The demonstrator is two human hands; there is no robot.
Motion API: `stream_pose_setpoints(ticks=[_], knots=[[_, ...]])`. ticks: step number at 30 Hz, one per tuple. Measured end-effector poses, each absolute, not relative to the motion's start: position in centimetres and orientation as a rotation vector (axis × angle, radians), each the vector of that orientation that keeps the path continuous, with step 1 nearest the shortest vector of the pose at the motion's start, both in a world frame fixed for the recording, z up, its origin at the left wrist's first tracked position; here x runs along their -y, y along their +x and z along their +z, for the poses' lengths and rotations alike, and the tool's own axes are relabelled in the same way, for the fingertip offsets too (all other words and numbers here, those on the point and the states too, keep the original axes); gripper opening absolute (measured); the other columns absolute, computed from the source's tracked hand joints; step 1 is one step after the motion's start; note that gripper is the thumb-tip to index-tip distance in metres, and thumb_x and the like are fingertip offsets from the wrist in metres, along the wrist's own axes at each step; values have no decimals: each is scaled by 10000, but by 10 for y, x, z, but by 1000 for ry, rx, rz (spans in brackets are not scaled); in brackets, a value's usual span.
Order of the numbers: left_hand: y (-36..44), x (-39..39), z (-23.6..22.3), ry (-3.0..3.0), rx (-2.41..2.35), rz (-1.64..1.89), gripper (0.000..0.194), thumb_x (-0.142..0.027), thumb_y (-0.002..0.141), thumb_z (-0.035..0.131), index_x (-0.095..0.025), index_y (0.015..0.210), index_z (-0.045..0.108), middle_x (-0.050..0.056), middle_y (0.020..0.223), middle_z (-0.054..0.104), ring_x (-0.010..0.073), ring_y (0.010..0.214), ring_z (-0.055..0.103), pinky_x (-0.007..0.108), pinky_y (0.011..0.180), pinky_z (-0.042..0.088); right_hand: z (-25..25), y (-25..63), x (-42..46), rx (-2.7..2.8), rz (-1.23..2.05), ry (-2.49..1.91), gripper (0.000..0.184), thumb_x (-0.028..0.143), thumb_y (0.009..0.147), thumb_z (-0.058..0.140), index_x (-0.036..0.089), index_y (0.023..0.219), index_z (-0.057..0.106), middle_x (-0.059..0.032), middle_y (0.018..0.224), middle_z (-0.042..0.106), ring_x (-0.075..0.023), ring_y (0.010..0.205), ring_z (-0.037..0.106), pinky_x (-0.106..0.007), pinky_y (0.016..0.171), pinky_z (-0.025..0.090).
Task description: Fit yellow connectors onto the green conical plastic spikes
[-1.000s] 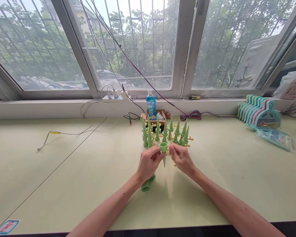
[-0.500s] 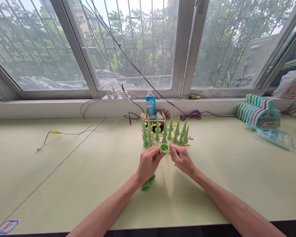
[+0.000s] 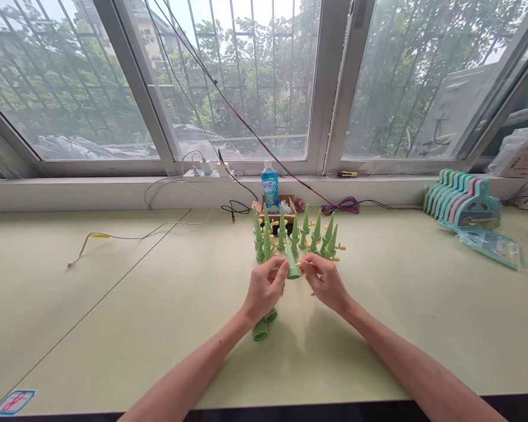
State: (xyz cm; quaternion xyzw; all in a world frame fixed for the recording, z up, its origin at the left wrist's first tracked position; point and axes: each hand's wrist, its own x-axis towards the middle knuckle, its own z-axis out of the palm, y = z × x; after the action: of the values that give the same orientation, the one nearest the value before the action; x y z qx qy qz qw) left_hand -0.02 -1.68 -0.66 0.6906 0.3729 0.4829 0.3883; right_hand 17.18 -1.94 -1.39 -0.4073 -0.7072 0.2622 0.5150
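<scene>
A green plastic watering spike (image 3: pixel 293 269) is held in front of me, its point up and tilted slightly to the left. My left hand (image 3: pixel 266 285) is closed on its left side, thumb and fingers pinching it. On the other side, my right hand (image 3: pixel 324 281) pinches a small yellow valve (image 3: pixel 298 264) at the spike, mostly hidden by the fingertips. Just beyond my hands stand several more green spikes (image 3: pixel 315 233) with yellow valves, points up. Below my left wrist lie green hollow pieces (image 3: pixel 260 332), partly covered, with round open ends towards me.
Behind the spikes, a blue bottle (image 3: pixel 270 189) stands in a small cardboard box (image 3: pixel 288 218). Cables (image 3: pixel 341 205) run along the sill. Pastel plastic boards (image 3: pixel 462 199) stand at the right, with a bagged one (image 3: pixel 488 245) before them. A white cable (image 3: pixel 132 237) lies at left.
The spike between my hands has turned: its round open end faced me before, and now its point stands up. Both hands stay almost in place.
</scene>
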Motion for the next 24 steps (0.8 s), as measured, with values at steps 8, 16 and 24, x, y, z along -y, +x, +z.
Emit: stream_pose_setpoints(ticks=[8,16,24], knots=[[1,20,1,1637,-902,1204,295,-428,871,587,-139,924,612,-48,505,488,60,373,428,177,354,337,-16,172,19,1709,619,-966,357,408,969,421,193,687,452,24,596,437,-104,520,372,-231,487,326],[0,16,-3,1757,-803,1292,253,-371,838,648,-151,956,689,71,947,602,30,456,493,176,363,447,-19,171,18,1629,754,-977,432,474,957,417,203,624,374,46,546,332,-91,473,297,-230,430,273],[-3,12,-12,2296,-781,1468,176,-228,900,583,-240,1031,700,42,934,609,26,502,446,175,461,443,-18,169,16,1510,1083,-886,442,443,921,449,216,576,291,71,494,266,-70,408,266,-227,396,214]])
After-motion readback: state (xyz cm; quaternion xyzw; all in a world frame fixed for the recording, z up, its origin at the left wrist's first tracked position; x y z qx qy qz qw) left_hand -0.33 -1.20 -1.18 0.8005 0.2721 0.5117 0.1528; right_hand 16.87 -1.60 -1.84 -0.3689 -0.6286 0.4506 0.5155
